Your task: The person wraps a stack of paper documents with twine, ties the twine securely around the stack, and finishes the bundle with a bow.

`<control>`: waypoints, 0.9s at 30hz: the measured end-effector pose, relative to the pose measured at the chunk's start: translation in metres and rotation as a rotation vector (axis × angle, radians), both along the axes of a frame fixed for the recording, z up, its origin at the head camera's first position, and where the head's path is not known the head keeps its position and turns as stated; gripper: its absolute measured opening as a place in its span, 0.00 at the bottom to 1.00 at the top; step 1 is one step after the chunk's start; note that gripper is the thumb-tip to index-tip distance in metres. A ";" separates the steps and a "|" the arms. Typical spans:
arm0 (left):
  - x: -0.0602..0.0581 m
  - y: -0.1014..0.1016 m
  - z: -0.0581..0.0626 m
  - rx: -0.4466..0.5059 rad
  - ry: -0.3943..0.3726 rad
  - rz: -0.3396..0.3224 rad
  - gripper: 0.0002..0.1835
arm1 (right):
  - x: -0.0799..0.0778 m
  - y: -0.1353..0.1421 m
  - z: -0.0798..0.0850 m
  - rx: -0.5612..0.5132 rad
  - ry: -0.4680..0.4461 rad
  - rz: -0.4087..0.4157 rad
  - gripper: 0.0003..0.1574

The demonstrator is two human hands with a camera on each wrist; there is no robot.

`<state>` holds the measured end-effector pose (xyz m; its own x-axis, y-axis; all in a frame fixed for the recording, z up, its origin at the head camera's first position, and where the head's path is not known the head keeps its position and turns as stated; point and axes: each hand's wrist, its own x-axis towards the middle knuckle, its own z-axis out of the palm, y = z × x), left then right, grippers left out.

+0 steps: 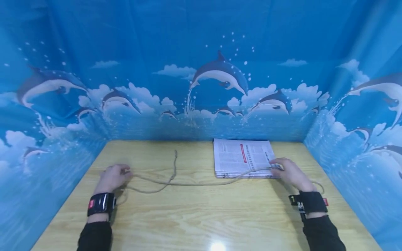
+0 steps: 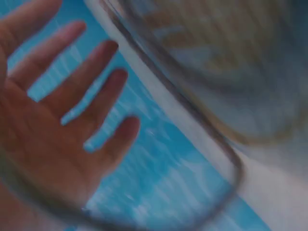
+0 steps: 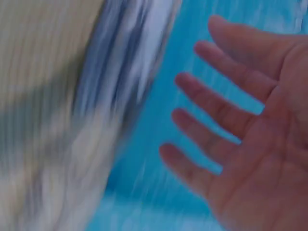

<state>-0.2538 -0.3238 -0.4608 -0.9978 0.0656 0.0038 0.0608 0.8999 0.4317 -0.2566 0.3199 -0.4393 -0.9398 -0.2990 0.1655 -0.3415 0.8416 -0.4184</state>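
Note:
A thin beige rope [image 1: 201, 184] runs across the wooden table between my two hands, with a loop crossing it left of centre. At the rope's left part is my left hand [image 1: 113, 177]; the left wrist view shows its fingers [image 2: 82, 77] spread and the rope [image 2: 207, 122] curving past the palm. My right hand [image 1: 292, 173] hovers by the right corner of a folded newspaper stack [image 1: 232, 157], where the rope reaches its fingertips and shows again behind the wrist. In the right wrist view its fingers [image 3: 216, 103] are apart, nothing between them. Both wrist views are blurred.
The wooden table [image 1: 188, 216] is enclosed at the back and sides by a blue dolphin-print curtain [image 1: 176, 42]. One rope end stands out toward the back, left of the newspapers. Black straps [image 1: 101, 203] circle both wrists.

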 end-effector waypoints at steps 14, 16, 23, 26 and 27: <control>-0.007 0.059 -0.002 0.042 0.049 -0.234 0.05 | -0.007 -0.043 -0.020 -0.040 -0.021 0.137 0.11; -0.005 0.057 -0.001 0.114 0.013 -0.229 0.02 | -0.004 -0.029 -0.015 -0.050 -0.102 0.149 0.13; -0.002 0.060 0.001 0.106 -0.031 -0.234 0.04 | 0.006 -0.007 -0.007 -0.035 -0.358 0.098 0.10; -0.002 0.065 -0.002 0.081 -0.031 -0.239 0.05 | 0.007 -0.007 -0.010 -0.001 -0.379 0.064 0.07; -0.002 0.068 -0.003 0.078 -0.034 -0.244 0.06 | 0.007 -0.006 -0.011 0.010 -0.379 0.059 0.07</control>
